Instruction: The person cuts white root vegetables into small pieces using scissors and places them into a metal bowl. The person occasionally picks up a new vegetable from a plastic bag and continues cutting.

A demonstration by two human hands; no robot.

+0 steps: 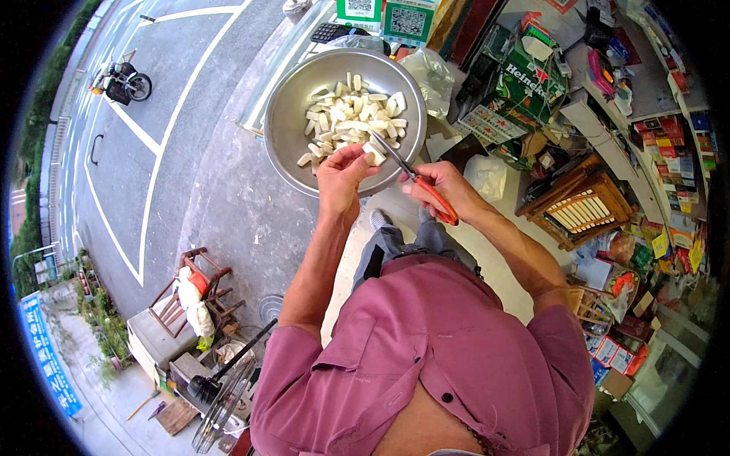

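Right, on the head view I've got the left hand [341, 178] pinching a white piece [373, 156] just inside the near rim of the metal bowl [286, 128], the right hand [450, 187] gripping red-handled scissors [411, 173], blades at the piece. I'd judge it light, firm, maybe slippery, liable to snap; best held by its sides, clear of the blades. Fingertips behind it are hidden; whether the blades bite, I can't tell.

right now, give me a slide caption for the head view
Left fingers hold a white piece, right fingers grip red-handled scissors, over a metal bowl of similar pieces.
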